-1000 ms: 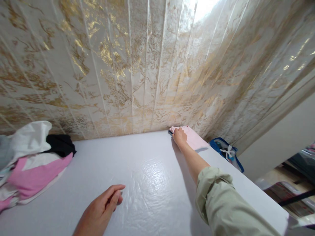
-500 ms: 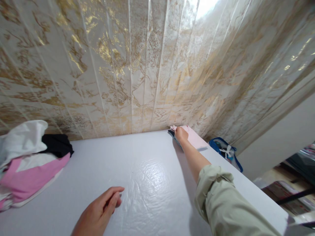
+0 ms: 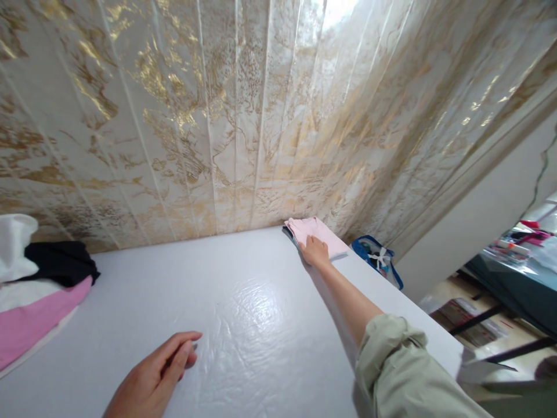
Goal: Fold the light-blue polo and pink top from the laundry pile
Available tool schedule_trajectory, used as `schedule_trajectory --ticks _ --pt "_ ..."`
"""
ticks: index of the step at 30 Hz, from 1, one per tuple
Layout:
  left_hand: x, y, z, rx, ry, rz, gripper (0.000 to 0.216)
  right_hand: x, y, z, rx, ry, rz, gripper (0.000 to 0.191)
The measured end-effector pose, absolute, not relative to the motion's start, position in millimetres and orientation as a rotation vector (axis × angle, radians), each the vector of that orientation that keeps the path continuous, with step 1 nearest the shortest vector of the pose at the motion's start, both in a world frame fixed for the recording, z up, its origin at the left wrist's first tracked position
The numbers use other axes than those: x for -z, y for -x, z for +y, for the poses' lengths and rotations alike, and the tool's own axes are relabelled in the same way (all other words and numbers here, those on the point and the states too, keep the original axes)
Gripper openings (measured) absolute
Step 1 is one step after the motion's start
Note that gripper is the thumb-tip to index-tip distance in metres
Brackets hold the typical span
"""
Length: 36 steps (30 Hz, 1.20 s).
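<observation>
My right hand (image 3: 315, 251) lies on a folded pale pink garment (image 3: 327, 234), its fingers spread over the near edge of the cloth. Dark and grey-blue cloth (image 3: 290, 235) shows beneath the pink layer, so the pieces form a small stack at the table's far right corner. Nearer the front edge of the view, my left hand (image 3: 157, 367) rests over the white table (image 3: 243, 273). Its index finger points out, the other fingers curl loosely, and nothing shows in it.
A heap of clothes, with white cloth (image 3: 16, 247), black cloth (image 3: 63, 262) and pink cloth (image 3: 39, 318), lies at the left. A gold-patterned curtain (image 3: 209, 128) borders the far edge. Past the right edge are a blue-trimmed bag (image 3: 378, 259) and a dark table (image 3: 517, 284).
My right hand has slid from the far-left corner of the pink garment toward its near edge, and its fingers have spread. The view has swung right; my left hand keeps its pose.
</observation>
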State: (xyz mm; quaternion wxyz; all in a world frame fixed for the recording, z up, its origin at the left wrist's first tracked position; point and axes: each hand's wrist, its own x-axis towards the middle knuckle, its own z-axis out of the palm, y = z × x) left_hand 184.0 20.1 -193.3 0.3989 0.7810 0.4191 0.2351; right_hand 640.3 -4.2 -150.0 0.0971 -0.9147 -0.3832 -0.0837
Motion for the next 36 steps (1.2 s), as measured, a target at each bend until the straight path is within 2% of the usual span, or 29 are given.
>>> schedule_trajectory --ticks 13,22,26,31,36 --pt "190.5 -186.3 21.2 -0.6 -2.026 1.046 0.055 156.4 -680.4 -53.0 0.147 2.727 -1.011 0.049" --pt "189.0 -186.9 21.5 -0.613 -2.006 1.033 0.053 162.5 -710.9 -99.9 0.176 2.757 -0.831 0.05" --pt "187.7 -187.6 20.8 -0.619 -2.025 1.02 0.053 160.3 -704.6 -102.0 0.301 2.731 -0.791 0.052" --pt "186.4 -187.6 19.7 -0.604 -2.014 1.03 0.052 160.6 -668.8 -99.0 0.494 2.586 -1.249 0.052" --pt "186.7 -187.8 20.3 -0.595 -2.007 1.034 0.053 162.4 -645.3 -97.4 0.428 2.483 -1.566 0.049"
